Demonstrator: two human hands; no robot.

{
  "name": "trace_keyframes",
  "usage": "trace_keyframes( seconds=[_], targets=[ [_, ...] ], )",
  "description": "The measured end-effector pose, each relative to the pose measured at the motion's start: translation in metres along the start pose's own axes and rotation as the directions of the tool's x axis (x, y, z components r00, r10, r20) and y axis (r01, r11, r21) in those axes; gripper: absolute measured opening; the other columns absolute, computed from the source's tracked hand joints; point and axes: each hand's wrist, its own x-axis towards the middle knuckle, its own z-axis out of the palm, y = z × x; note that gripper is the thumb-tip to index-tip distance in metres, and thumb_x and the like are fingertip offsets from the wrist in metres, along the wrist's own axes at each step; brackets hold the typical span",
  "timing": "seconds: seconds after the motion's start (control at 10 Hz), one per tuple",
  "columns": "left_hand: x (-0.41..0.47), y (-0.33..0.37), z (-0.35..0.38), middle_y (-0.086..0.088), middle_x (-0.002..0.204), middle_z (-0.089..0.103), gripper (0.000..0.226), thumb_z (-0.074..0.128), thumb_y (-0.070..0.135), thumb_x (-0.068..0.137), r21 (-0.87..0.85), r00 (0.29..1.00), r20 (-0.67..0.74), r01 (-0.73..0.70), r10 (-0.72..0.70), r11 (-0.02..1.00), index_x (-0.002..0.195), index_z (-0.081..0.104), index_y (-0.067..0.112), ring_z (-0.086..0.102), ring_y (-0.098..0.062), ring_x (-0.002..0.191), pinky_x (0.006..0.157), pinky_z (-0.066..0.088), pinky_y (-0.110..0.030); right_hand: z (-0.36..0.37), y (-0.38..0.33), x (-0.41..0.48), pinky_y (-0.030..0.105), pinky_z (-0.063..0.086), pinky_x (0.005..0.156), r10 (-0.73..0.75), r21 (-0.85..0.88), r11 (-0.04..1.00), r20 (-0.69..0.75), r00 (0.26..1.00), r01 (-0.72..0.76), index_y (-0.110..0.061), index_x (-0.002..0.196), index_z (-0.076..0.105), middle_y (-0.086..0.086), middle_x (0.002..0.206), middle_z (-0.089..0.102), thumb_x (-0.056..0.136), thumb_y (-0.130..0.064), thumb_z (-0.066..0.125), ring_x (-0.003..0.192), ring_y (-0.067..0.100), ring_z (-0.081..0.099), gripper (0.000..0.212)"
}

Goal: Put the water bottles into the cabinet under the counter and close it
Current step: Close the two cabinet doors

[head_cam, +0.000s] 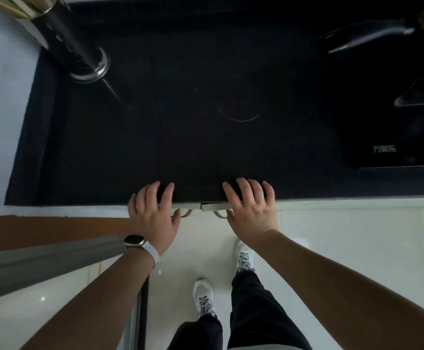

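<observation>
I look straight down on a black counter (180, 122). My left hand (154, 215) and my right hand (252, 213) hover flat over its front edge, fingers spread, holding nothing. Below the edge I see the pale green top rims of two cabinet doors (294, 205), which meet at a seam between my hands. Two curved metal handles (218, 214) stick out just beneath my fingers. The right door's rim sits slightly forward of the left one. No water bottle is in view. The cabinet's inside is hidden.
A perforated steel utensil holder (79, 54) stands at the counter's back left. A black cooktop (395, 137) with a pan handle (365, 34) fills the right. My feet in white shoes (203, 296) stand on pale floor tiles. A grey rail (41, 261) crosses the lower left.
</observation>
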Motion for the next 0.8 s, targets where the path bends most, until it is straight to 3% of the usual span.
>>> trace_keyframes(
  seconds=[0.3,0.5,0.6,0.7,0.8],
  targets=[
    [0.005,0.007,0.002,-0.020,0.127,0.053,0.059,0.078,0.014,0.076,-0.002,0.999,-0.024,0.047,-0.047,0.999,0.132,0.060,0.013,0.043,-0.042,0.116,0.096,0.041,-0.063,-0.002,-0.004,0.003,0.055,0.035,0.101,0.038,0.018,0.999,-0.021,0.999,-0.037,-0.016,0.132,0.059,0.014,0.124,0.059,0.071,-0.016,0.068,0.108,0.034,0.053,0.061],
    [0.018,0.003,-0.026,-0.017,0.128,0.056,0.067,0.084,0.016,0.073,-0.022,0.988,0.152,-0.009,0.012,1.000,0.135,0.058,0.014,0.051,-0.040,0.115,0.091,0.048,-0.055,-0.031,-0.012,0.005,0.056,0.038,0.105,0.064,0.025,0.997,0.187,0.980,-0.070,-0.014,0.133,0.055,0.014,0.130,0.055,0.072,-0.026,0.073,0.116,0.035,0.052,0.065],
    [0.017,-0.005,-0.049,-0.014,0.136,0.056,0.066,0.080,0.021,0.080,-0.052,0.973,0.227,-0.035,0.046,0.998,0.141,0.055,0.017,0.054,-0.038,0.122,0.097,0.047,-0.052,-0.057,-0.017,0.004,0.052,0.033,0.110,0.078,0.005,0.997,0.270,0.960,-0.082,-0.016,0.136,0.051,0.011,0.135,0.051,0.081,-0.035,0.067,0.124,0.032,0.048,0.060],
    [0.011,-0.010,-0.076,-0.012,0.137,0.056,0.061,0.076,0.027,0.084,-0.102,0.976,0.197,-0.074,0.093,0.992,0.140,0.056,0.017,0.054,-0.036,0.124,0.099,0.046,-0.051,-0.086,-0.019,-0.003,0.047,0.021,0.117,0.077,0.004,0.997,0.289,0.954,-0.082,-0.020,0.141,0.042,0.005,0.142,0.044,0.093,-0.043,0.051,0.133,0.027,0.039,0.055],
    [0.009,-0.014,-0.108,-0.011,0.134,0.058,0.055,0.074,0.030,0.086,-0.133,0.984,0.089,-0.144,0.157,0.981,0.137,0.058,0.017,0.055,-0.034,0.123,0.098,0.047,-0.050,-0.122,-0.023,-0.011,0.043,0.019,0.117,0.107,-0.025,0.994,0.259,0.960,-0.104,-0.022,0.142,0.041,0.001,0.143,0.043,0.096,-0.049,0.042,0.133,0.024,0.039,0.052]
  ],
)
